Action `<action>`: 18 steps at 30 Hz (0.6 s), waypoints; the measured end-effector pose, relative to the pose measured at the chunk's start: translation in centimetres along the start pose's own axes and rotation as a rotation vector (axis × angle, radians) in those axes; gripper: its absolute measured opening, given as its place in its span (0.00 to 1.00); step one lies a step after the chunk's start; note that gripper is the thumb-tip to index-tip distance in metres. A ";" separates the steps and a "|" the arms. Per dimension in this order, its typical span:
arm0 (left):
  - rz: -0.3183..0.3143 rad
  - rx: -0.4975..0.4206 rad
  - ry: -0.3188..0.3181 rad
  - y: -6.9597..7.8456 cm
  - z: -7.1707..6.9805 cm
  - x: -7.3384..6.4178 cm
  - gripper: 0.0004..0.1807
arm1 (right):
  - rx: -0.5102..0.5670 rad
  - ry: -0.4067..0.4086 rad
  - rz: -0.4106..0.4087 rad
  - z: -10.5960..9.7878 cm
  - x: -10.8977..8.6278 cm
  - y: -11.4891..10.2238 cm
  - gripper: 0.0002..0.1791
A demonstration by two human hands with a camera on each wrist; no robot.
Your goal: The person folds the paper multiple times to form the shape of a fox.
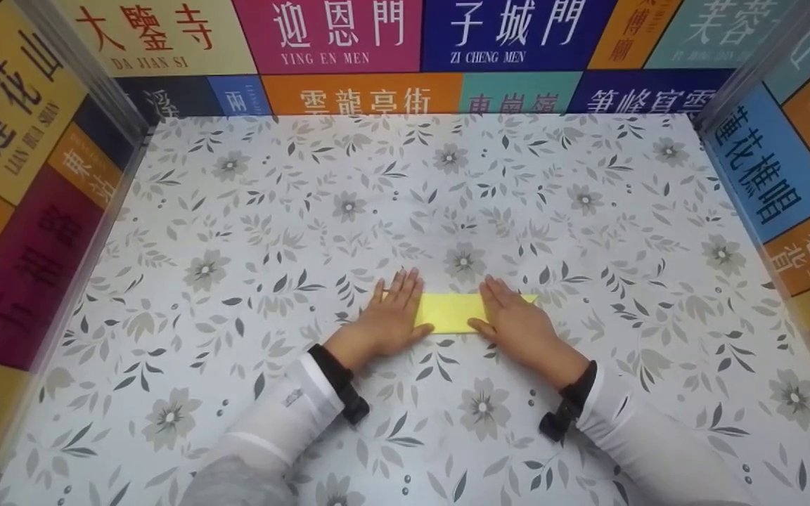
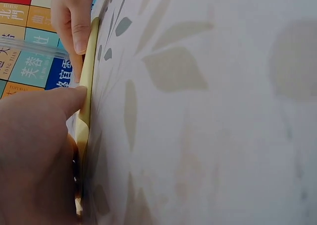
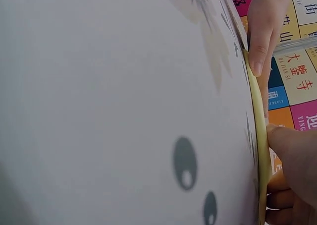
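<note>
A strip of yellow paper [image 1: 453,313], apparently folded, lies flat on the table in the head view, with a small pointed corner sticking out past the right hand. On its left end rests my left hand [image 1: 389,315], fingers straight and pointing away, thumb at the near edge. My right hand [image 1: 523,322] presses the right end in the same way. Seen from low down in the left wrist view, the paper's near edge [image 2: 87,81] lifts slightly between the thumbs. The right wrist view shows that edge [image 3: 258,121] too. Both ends are partly hidden under the hands.
A white tabletop [image 1: 292,232] with grey flowers and leaves spreads around the hands. Colourful panels with Chinese lettering [image 1: 349,35] stand along the back, left and right sides. Each wrist carries a black strap with a small camera [image 1: 356,409].
</note>
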State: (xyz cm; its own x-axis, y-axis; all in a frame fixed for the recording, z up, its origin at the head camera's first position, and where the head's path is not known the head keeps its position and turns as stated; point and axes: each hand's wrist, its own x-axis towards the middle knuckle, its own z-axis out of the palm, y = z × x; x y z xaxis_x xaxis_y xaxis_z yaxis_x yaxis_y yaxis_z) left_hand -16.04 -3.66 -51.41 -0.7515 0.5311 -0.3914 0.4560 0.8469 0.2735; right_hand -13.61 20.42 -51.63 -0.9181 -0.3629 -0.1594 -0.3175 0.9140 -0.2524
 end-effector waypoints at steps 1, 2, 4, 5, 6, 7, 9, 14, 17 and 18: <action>-0.001 -0.002 -0.005 0.0 -0.1 0.0 0.45 | -0.003 0.001 -0.001 0.0 0.0 0.0 0.41; -0.002 -0.002 -0.008 0.1 -0.1 0.0 0.45 | -0.012 0.002 -0.003 0.0 0.0 0.0 0.41; -0.003 -0.001 -0.017 0.1 -0.1 0.0 0.45 | -0.020 -0.002 -0.004 -0.1 0.0 -0.1 0.41; -0.004 -0.002 -0.021 0.1 -0.1 0.0 0.46 | -0.025 -0.006 -0.003 -0.1 0.0 -0.2 0.41; -0.005 -0.001 -0.023 0.1 -0.1 0.1 0.46 | -0.028 -0.010 -0.005 -0.1 0.0 -0.2 0.41; -0.005 0.002 -0.025 0.1 -0.1 0.1 0.46 | -0.032 -0.014 -0.005 -0.1 0.0 -0.2 0.42; -0.007 0.004 -0.031 0.1 -0.1 0.1 0.46 | -0.036 -0.020 -0.006 -0.1 0.0 -0.2 0.42; -0.005 0.008 -0.055 0.2 -0.3 0.1 0.46 | -0.073 -0.009 -0.018 0.1 0.0 -0.2 0.42; -0.007 0.011 -0.067 0.3 -0.5 0.0 0.45 | -0.079 -0.009 -0.014 0.2 0.1 -0.2 0.42; -0.009 0.011 -0.069 0.3 -0.5 0.0 0.45 | -0.078 -0.011 -0.013 0.2 0.1 -0.3 0.42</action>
State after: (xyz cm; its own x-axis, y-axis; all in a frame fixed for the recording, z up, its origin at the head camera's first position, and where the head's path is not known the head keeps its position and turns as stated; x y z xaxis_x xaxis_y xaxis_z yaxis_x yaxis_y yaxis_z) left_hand -16.13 -3.43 -50.88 -0.7213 0.5236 -0.4534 0.4550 0.8518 0.2598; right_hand -13.58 20.12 -51.77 -0.9113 -0.3762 -0.1675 -0.3470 0.9205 -0.1798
